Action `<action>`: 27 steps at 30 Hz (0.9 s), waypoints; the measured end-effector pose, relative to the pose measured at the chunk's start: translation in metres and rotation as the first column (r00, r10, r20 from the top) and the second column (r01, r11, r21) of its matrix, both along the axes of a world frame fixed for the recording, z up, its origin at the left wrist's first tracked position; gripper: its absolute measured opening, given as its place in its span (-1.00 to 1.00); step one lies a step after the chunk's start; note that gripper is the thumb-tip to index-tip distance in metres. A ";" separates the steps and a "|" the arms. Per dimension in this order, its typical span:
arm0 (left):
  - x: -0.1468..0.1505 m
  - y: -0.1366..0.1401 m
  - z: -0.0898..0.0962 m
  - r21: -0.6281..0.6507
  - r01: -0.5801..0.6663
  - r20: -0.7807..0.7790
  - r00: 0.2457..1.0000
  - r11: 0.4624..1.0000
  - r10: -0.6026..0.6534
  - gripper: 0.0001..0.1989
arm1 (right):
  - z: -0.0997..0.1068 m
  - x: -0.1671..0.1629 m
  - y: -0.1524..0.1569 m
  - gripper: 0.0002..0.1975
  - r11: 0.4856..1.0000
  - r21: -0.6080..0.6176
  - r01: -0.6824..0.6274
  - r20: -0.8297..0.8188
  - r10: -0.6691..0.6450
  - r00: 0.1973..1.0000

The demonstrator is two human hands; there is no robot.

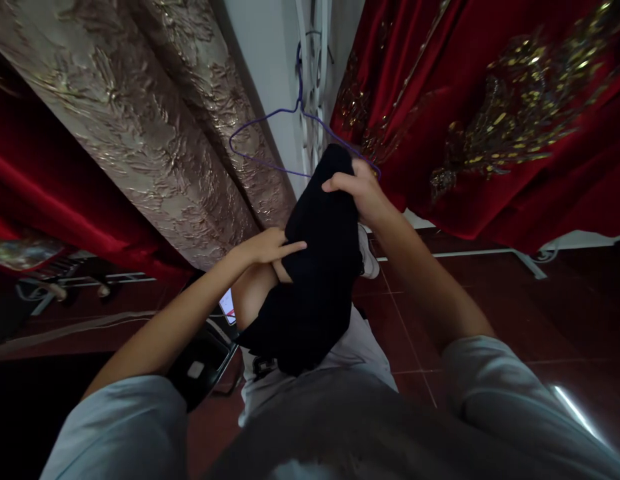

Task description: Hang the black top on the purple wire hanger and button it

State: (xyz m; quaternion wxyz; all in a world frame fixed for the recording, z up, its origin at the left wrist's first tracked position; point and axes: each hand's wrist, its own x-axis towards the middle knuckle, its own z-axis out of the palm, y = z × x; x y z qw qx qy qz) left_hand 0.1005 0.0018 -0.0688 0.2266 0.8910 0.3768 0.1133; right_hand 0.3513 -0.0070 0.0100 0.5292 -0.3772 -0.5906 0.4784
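A black piece of clothing (315, 293) drapes over my lap and stretches up away from me; folds hide its exact kind. At its upper right edge my right hand (359, 190) is closed, thumb on top of the cloth and fingers behind it. My left hand (273, 248) pinches the left edge, one finger lying straight across the fabric and the others partly hidden. Just beyond the cloth, a purple clothes hanger (265, 119) hangs from a white metal rack (310, 87), with no garment on it.
Textured beige-pink fabric (140, 133) hangs at left, red fabric with gold sequins (490, 133) at right. A phone (228, 308) rests by my left leg, near a black surface (205, 363) holding a small white item. The floor has dark red tiles (410, 320).
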 end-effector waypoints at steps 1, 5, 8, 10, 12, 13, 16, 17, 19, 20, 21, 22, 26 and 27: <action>-0.013 0.003 -0.003 -0.022 -0.017 -0.042 0.999 1.000 0.016 -0.62 | -0.002 0.002 0.009 -0.77 0.993 0.098 0.063 0.058 -0.069 0.996; -0.050 0.010 -0.003 -0.128 -0.223 0.199 0.949 0.966 0.246 -0.78 | -0.039 -0.012 0.057 -0.81 0.885 0.399 0.237 0.213 -0.342 0.915; -0.057 0.002 0.000 -0.231 -0.239 0.426 0.847 0.943 0.319 -0.77 | -0.076 -0.028 0.090 -0.72 0.904 0.326 0.278 0.244 -0.364 0.899; -0.058 -0.003 0.000 -0.274 -0.224 0.435 0.838 0.935 0.329 -0.77 | -0.091 -0.027 0.104 -0.65 0.920 0.264 0.289 0.254 -0.356 0.899; -0.063 -0.004 -0.002 -0.313 -0.226 0.367 0.867 0.922 0.337 -0.82 | -0.094 -0.012 0.108 -0.60 0.902 0.277 0.329 0.233 -0.396 0.888; -0.067 -0.002 -0.004 -0.327 -0.241 0.328 0.878 0.914 0.349 -0.83 | -0.091 -0.001 0.108 -0.59 0.884 0.305 0.355 0.223 -0.429 0.875; -0.080 0.011 -0.001 -0.334 -0.309 0.291 0.865 0.890 0.410 -0.65 | -0.071 0.040 0.099 -0.54 0.825 0.396 0.404 0.243 -0.518 0.820; -0.084 0.016 0.003 -0.321 -0.337 0.316 0.843 0.885 0.436 -0.63 | -0.063 0.052 0.095 -0.53 0.814 0.415 0.406 0.261 -0.534 0.804; -0.086 0.026 0.019 -0.274 -0.393 0.420 0.772 0.878 0.477 -0.64 | -0.050 0.068 0.087 -0.51 0.811 0.421 0.406 0.291 -0.544 0.787; -0.084 0.030 0.030 -0.240 -0.420 0.495 0.723 0.875 0.482 -0.64 | -0.047 0.071 0.084 -0.51 0.820 0.408 0.402 0.301 -0.537 0.788; -0.079 0.034 0.041 -0.201 -0.440 0.569 0.675 0.875 0.470 -0.65 | -0.045 0.071 0.080 -0.52 0.835 0.388 0.390 0.310 -0.517 0.798; -0.073 0.038 0.053 -0.153 -0.449 0.633 0.640 0.880 0.436 -0.66 | -0.045 0.068 0.077 -0.53 0.856 0.366 0.366 0.317 -0.485 0.815; -0.042 0.054 0.086 0.135 -0.389 0.688 0.698 0.911 0.196 -0.65 | -0.054 0.045 0.059 -0.64 0.912 0.340 0.231 0.344 -0.349 0.872; -0.036 0.058 0.090 0.190 -0.369 0.665 0.730 0.910 0.157 -0.57 | -0.055 0.043 0.053 -0.71 0.906 0.361 0.220 0.342 -0.348 0.873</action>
